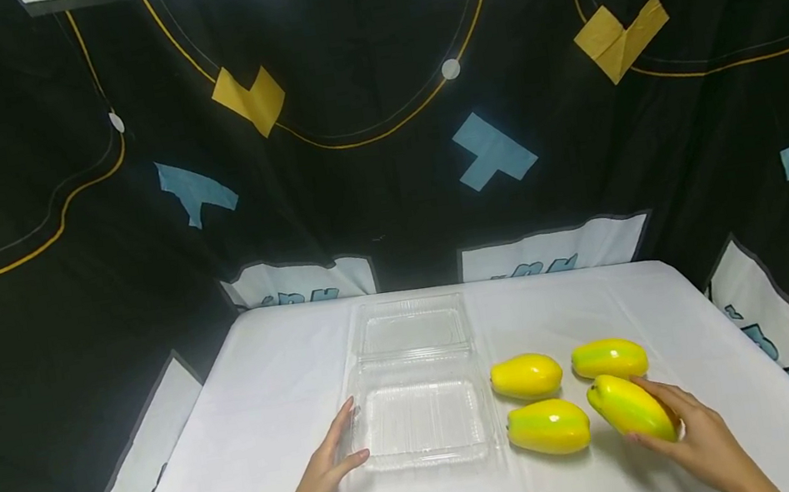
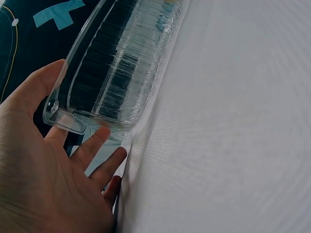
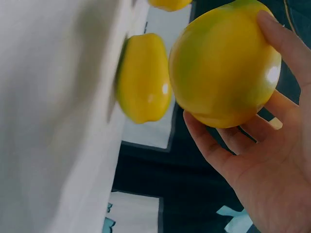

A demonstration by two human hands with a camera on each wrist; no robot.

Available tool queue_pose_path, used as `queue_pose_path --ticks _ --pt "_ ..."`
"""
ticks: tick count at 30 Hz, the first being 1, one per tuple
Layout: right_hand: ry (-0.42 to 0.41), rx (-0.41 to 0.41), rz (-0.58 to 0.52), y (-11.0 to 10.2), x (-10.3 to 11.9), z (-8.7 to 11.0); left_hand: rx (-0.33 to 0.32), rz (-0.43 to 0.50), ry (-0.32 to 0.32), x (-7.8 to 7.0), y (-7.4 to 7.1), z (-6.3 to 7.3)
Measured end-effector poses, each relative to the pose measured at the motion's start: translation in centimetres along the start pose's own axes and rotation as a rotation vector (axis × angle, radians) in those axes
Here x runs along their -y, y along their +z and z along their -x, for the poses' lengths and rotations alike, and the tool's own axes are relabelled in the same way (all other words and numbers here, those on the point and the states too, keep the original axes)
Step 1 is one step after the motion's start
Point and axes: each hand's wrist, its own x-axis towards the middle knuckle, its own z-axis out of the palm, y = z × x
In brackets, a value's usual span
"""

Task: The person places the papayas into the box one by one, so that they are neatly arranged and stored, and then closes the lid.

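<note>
My right hand [image 1: 697, 435] holds a yellow-green papaya [image 1: 631, 408] between thumb and fingers, lifted above the white table. In the right wrist view the thumb lies on one side of this papaya [image 3: 223, 65] and the fingers curve along the other. Three more papayas lie close by: one at back left [image 1: 526, 376], one at back right [image 1: 609, 358] and one at front left [image 1: 549, 427]. My left hand [image 1: 321, 476], fingers spread, is at the left edge of a clear plastic clamshell container [image 1: 424, 458]. Its thumb and fingers meet the container's corner [image 2: 63, 119].
The container's lid [image 1: 410, 329] is folded back, away from me, on the white table [image 1: 241, 444]. A black cloth [image 1: 375, 215] with yellow and blue patches hangs behind the table and at both sides.
</note>
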Motion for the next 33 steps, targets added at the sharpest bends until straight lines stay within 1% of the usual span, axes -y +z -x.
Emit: queue_pose_path --ticks 4,6,12,17,21,25,29,33 --pt "0.014 -0.006 -0.038 -0.1 1.2 -0.2 -0.006 -0.011 -0.003 -0.1 0.0 0.1" --pt "0.002 -0.021 -0.056 0.1 1.9 -0.4 -0.007 -0.014 0.002 -0.1 -0.1 0.1" --pt "-0.126 -0.124 -0.091 0.5 3.9 -1.3 -0.007 -0.009 0.005 -0.1 -0.3 0.3" --pt "-0.191 -0.148 -0.167 1.3 5.2 -2.5 0.010 0.007 -0.002 0.2 -0.4 0.3" --pt "-0.210 -0.134 -0.230 2.4 6.4 -3.9 0.013 0.021 -0.012 0.3 -0.4 0.2" --pt "-0.242 -0.103 -0.282 3.7 7.9 -5.3 0.012 0.024 -0.007 0.4 -0.3 0.2" --pt "-0.292 -0.068 -0.295 5.0 9.7 -6.4 0.009 0.027 -0.006 0.4 -0.2 0.2" --pt "-0.332 -0.032 -0.304 6.3 11.8 -7.3 -0.007 0.027 -0.021 0.2 -0.2 0.3"
